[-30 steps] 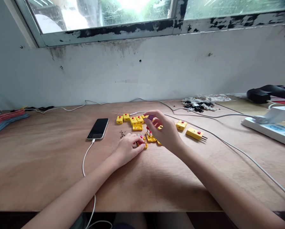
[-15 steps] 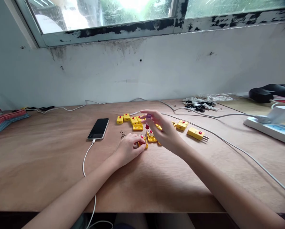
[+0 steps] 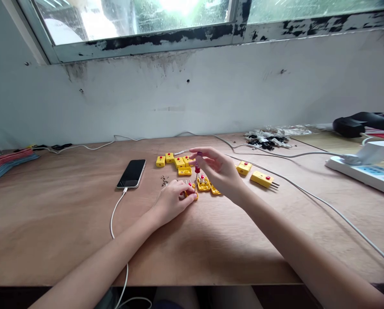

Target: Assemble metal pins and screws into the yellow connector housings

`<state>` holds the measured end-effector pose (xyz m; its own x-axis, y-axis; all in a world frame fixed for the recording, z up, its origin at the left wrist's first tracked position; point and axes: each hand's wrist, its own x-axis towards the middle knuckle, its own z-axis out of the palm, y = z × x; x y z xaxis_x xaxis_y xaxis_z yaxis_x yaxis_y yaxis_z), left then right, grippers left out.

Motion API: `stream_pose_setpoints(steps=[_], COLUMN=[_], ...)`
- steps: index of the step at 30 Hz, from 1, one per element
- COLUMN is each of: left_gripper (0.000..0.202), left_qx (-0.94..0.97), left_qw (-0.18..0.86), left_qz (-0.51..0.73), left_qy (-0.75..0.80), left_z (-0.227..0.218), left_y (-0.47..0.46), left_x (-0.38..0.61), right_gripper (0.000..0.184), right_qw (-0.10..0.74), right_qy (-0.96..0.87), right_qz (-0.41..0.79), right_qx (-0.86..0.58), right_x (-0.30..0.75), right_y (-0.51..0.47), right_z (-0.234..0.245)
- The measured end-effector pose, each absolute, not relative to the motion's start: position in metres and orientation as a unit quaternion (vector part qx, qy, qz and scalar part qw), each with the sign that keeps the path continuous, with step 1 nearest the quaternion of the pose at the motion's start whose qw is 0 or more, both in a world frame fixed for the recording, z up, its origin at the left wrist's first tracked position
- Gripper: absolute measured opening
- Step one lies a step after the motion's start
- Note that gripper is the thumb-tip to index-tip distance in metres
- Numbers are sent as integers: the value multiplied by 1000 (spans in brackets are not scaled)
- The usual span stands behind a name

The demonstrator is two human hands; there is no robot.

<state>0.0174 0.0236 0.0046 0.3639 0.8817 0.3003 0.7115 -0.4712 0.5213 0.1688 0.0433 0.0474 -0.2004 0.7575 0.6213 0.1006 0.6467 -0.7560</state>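
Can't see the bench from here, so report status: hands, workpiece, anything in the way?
Left hand holding yellow piece. Right hand at near-upright screwdriver, tip down at that piece. Open yellow housing close beside; nothing seen blocking the screwdriver.

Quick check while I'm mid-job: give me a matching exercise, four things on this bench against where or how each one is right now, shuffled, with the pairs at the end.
Things
1. Smartphone
2. Screwdriver
3. Small screws
4. Power strip

Places and states
A. Scattered loose just beyond the left hand
B. White, at the far right, with a white adapter on it
C. Lying flat, a white cable in its near end
D. Near upright, at the fingers of the right hand

Pairs
1-C, 2-D, 3-A, 4-B
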Motion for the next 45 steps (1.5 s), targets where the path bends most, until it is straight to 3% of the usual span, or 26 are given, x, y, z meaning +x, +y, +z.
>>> stream_pose_setpoints(steps=[4, 7, 15, 23, 30, 35, 39, 45], left_gripper=[8, 8, 8, 10, 10, 10, 8, 9], left_qx=[804, 806, 810, 817, 820, 819, 810, 808], left_qw=[163, 164, 151, 146, 132, 140, 139, 135], left_qz=[282, 288, 291, 289, 281, 285, 286, 283], left_qy=[498, 491, 486, 477, 481, 478, 493, 499], left_z=[5, 3, 1, -1, 0, -3, -1, 3], left_y=[24, 25, 26, 26, 27, 28, 26, 24], left_x=[17, 17, 16, 15, 17, 16, 16, 17], right_gripper=[16, 23, 24, 18, 22, 14, 21, 31], right_qw=[572, 548, 545, 550, 567, 590, 557, 530], right_qy=[-722, -739, -729, -730, -701, -699, -726, -751], right_qz=[173, 129, 293, 169, 323, 177, 123, 240], right_qx=[-349, -370, -294, -369, -287, -362, -385, -313], right_x=[167, 167, 166, 163, 167, 164, 165, 168], right_y=[42, 42, 44, 37, 45, 41, 38, 42], right_z=[45, 41, 41, 44, 44, 45, 43, 44])
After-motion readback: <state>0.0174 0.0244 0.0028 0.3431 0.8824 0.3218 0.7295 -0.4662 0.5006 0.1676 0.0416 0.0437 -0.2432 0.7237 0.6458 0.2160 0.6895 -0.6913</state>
